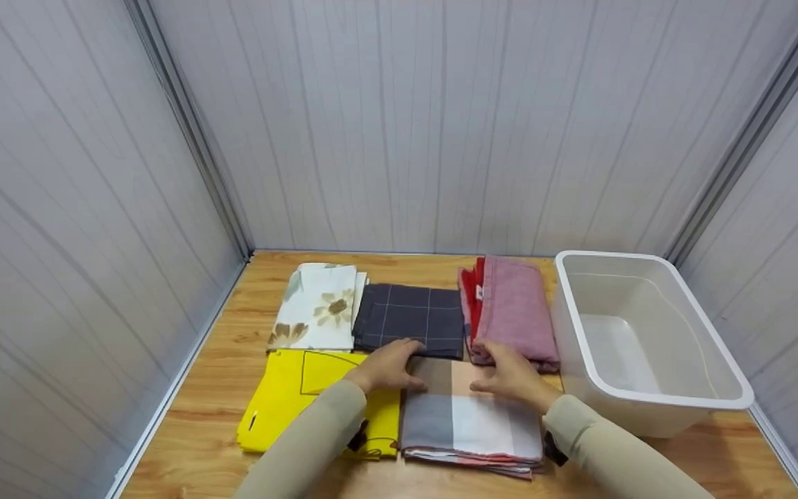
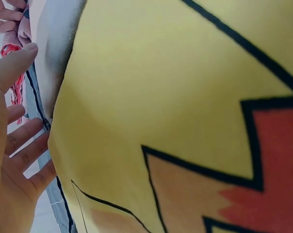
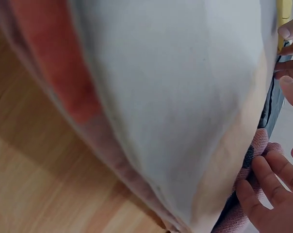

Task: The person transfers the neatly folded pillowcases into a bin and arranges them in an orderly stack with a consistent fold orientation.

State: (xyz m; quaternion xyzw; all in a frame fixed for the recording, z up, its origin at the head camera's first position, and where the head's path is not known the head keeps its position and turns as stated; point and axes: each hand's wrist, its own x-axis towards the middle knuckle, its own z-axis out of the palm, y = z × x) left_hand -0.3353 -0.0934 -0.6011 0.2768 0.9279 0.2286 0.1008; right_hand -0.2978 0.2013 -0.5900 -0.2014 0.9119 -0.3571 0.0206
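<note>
In the head view a folded checked cloth (image 1: 482,423) in grey, white and peach lies at the front middle. My left hand (image 1: 386,367) is over its far left corner, fingertips near a folded dark cloth (image 1: 409,312) with thin lines. Over the far right part is my right hand (image 1: 515,378), its fingers by the near edge of a folded pink cloth (image 1: 518,305) with a red layer. Both hands have spread, relaxed fingers and hold nothing. A folded yellow cloth (image 1: 274,402) lies under my left forearm; its printed pattern fills most of the left wrist view.
Behind the yellow cloth lies a folded white cloth (image 1: 316,291) with brown flowers. On the right stands a white plastic bin (image 1: 572,333), its inside visible. Pale panel walls (image 1: 399,138) enclose the wooden table (image 1: 184,436) at the back and both sides.
</note>
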